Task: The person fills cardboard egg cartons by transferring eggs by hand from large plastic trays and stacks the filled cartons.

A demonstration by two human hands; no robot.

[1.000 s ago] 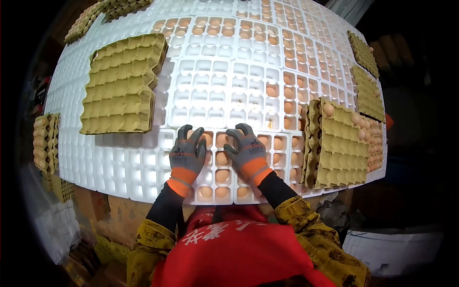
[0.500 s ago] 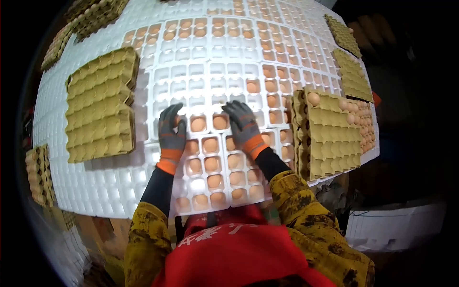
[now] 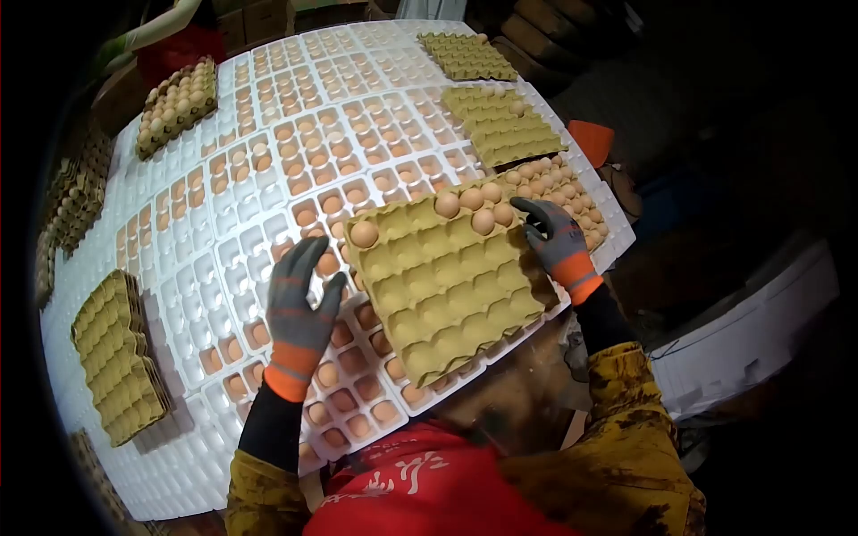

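My left hand, in a grey glove with an orange cuff, hovers over white plastic trays with brown eggs in their square cells. Its thumb and fingers are apart, holding nothing. A yellowish pulp egg tray lies on the white trays between my hands, with a lone egg in its left corner and several more along its far right side. By that far right corner is my right hand, fingers apart and curved, its fingertips close to an egg. Whether they touch it I cannot tell.
A tray full of eggs lies beyond my right hand. Two pulp trays stand along the far right edge, and a stack of pulp trays sits at left. Another egg-filled tray is at the far left, near another person's sleeve.
The view has turned to the right. Both hands have left the white tray cells where they were side by side; my right hand has moved right to the pulp tray's eggs.
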